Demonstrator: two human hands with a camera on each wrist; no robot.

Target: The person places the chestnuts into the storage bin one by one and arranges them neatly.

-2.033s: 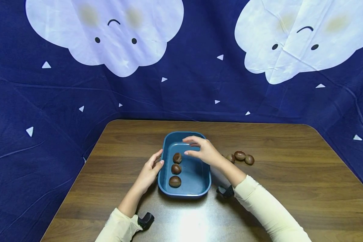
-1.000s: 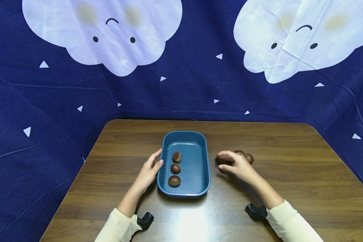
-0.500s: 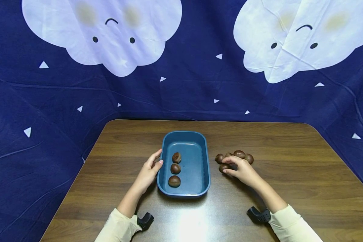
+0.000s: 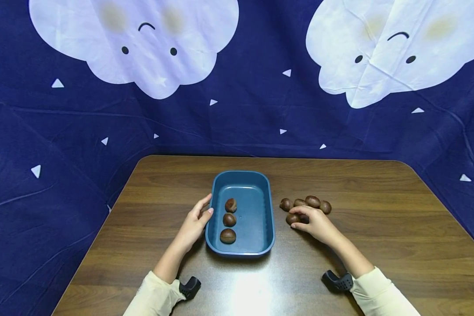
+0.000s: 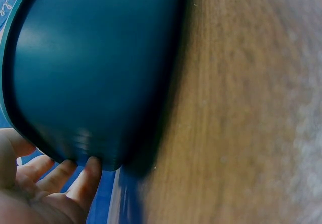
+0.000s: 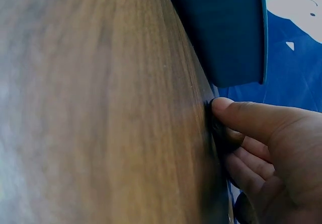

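Observation:
A blue plastic tray [image 4: 241, 252] stands on the table with a column of brown chestnuts along its left side: a far one [image 4: 231, 205], a middle one [image 4: 229, 219] and a near one [image 4: 228, 236]. Against the tray's left wall rest the fairly straight fingers of my left hand [image 4: 193, 226]; the left wrist view shows its fingertips [image 5: 92, 164] touching the outer wall. To the right of the tray, my right hand [image 4: 316, 224] pinches a chestnut [image 4: 292, 219] low at the tabletop between thumb and fingers. The hand partly hides that chestnut.
Beyond the right hand lie several more chestnuts: one at the left [image 4: 286, 204], others in a touching row ending at a right one [image 4: 326, 207]. The wooden table [image 4: 174, 175] ends at a dark blue cloth [image 4: 256, 123] printed with clouds.
My right hand has moved from above the tray rightward to the loose chestnuts, and its fingers have closed on the nearest one. The left hand and the tray stay put.

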